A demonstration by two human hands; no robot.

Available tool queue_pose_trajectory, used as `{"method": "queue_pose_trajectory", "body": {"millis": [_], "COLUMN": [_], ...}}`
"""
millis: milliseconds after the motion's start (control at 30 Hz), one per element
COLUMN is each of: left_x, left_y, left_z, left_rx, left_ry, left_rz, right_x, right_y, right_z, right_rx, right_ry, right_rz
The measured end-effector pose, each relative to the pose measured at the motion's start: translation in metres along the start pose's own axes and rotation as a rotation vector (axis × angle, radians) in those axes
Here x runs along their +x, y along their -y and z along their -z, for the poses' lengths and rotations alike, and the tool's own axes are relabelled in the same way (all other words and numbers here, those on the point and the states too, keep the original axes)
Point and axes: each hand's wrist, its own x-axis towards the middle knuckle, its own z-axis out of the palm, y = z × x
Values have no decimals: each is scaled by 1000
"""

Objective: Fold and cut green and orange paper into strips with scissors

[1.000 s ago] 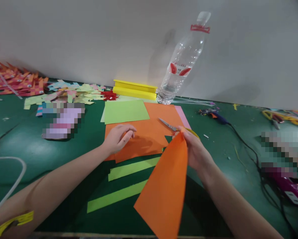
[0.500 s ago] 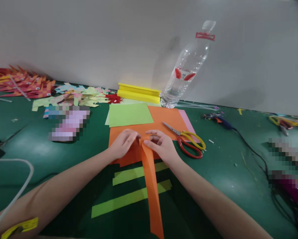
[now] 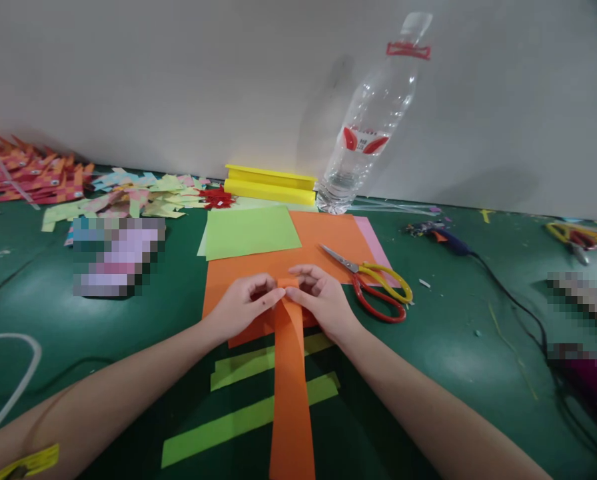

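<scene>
Between my hands hangs a long orange paper strip (image 3: 291,387), its far end bent over at the top and its near end running out of the picture. My left hand (image 3: 243,303) pinches that far end from the left with thumb and fingers. From the right, my right hand (image 3: 323,297) pinches the same end, both thumbs nearly meeting on it. Behind the strip, two green paper strips (image 3: 218,430) lie slantwise on the table. Scissors (image 3: 378,280) with one yellow and one red handle rest open just right of my right hand, partly on orange paper sheets (image 3: 323,230).
A green sheet (image 3: 251,233) tops the orange ones. A clear bottle (image 3: 368,127) leans against the wall beside a folded yellow piece (image 3: 271,185). Paper scraps (image 3: 128,193), a blurred phone (image 3: 121,257) and a corded tool (image 3: 451,243) lie around.
My left thumb has come onto the strip's end, now beside the right thumb. The strip has swung straighter towards me, and the view has shifted slightly.
</scene>
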Motion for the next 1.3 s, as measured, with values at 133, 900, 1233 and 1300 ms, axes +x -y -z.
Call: {"method": "queue_pose_trajectory", "body": {"millis": [133, 900, 1233, 1300], "left_x": [1, -1, 1, 1], "left_y": [1, 3, 6, 9], "left_z": [2, 2, 2, 2], "left_rx": [50, -62, -237, -285], "left_ry": [32, -294, -417, -415], "left_rz": [1, 96, 99, 89], "right_x": [1, -9, -10, -9], "right_y": [-2, 5, 8, 8], "right_z": [0, -5, -4, -5], "right_rx": [-8, -98, -186, -172], "right_ry": [-11, 160, 237, 233], "right_rz": [20, 36, 17, 6]}}
